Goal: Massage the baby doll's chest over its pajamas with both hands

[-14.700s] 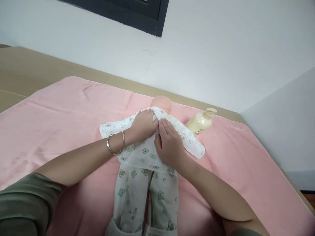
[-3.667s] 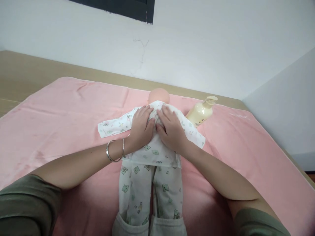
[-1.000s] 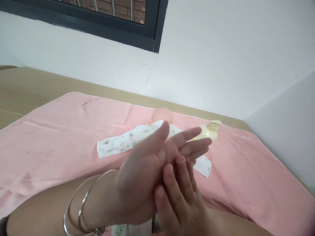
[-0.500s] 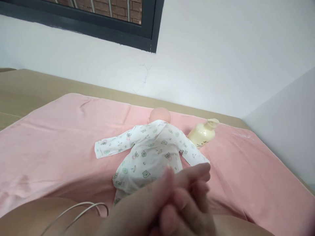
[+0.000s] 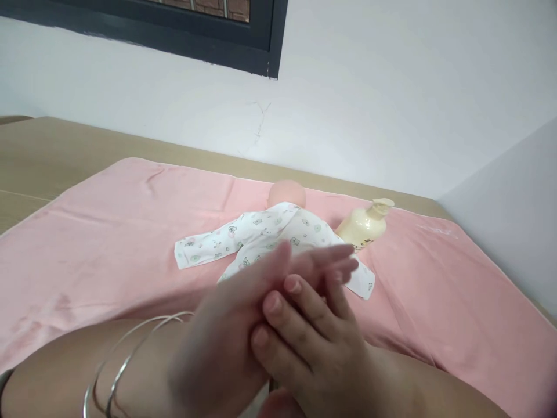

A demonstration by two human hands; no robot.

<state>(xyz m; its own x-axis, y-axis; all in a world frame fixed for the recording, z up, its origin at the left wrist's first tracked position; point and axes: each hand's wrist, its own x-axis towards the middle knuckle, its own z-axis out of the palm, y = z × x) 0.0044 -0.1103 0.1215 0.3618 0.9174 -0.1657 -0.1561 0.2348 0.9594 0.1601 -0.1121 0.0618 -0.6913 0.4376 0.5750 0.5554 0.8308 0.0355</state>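
Note:
My left hand (image 5: pixel 243 307) has its fingers stretched out to the right and its thumb up. Against its palm lie the fingers of my right hand (image 5: pixel 322 337), straight and slightly apart. The two hands touch palm to palm, and I see no object between them. Beyond them, what looks like a baby doll lies on its back or front, I cannot tell which; its bald, round head (image 5: pixel 286 193) shows above a white printed baby top (image 5: pixel 304 223) with spread sleeves. My hands hide the lower part of the top. A cream pump bottle (image 5: pixel 363 226) leans beside the right sleeve.
A pink cloth (image 5: pixel 435 290) with pale edging covers much of the wooden surface (image 5: pixel 82 139). Behind it rises a white wall (image 5: pixel 369 104) with a dark window frame (image 5: pixel 243 43). Thin metal bangles (image 5: pixel 117 371) circle my left wrist.
Both hands have moved up in the view, and my right hand's fingers now lie more plainly across the left palm. The view has shifted slightly; doll and bottle stay in place.

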